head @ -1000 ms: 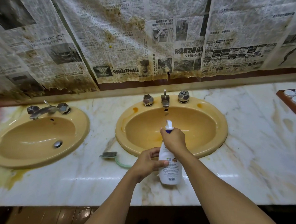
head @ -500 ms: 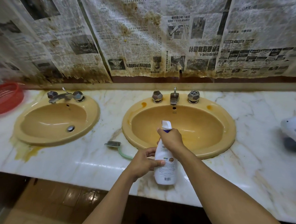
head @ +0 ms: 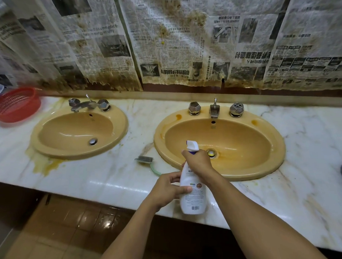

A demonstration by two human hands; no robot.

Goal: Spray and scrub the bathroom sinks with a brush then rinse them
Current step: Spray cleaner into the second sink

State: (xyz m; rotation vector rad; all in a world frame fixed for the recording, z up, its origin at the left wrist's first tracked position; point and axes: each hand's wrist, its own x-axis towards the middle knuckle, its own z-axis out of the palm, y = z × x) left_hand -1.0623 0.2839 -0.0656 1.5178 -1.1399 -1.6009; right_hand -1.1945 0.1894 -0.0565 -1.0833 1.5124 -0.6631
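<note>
Spray step: your right hand (head: 198, 163) wraps bottle (head: 192, 190) neck, left hand (head: 166, 189) grips body. Next: aim into right sink (head: 264, 170), squeeze.

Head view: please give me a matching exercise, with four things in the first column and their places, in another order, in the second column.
Things
1. spray bottle
2. scrub brush
3. red basket
4. newspaper sheets

Places
a. far left end of the marble counter
b. on the wall behind the sinks
c. held by the left hand and the right hand
d. on the counter, between the left sink and the right sink

Pairs: 1-c, 2-d, 3-a, 4-b
</note>
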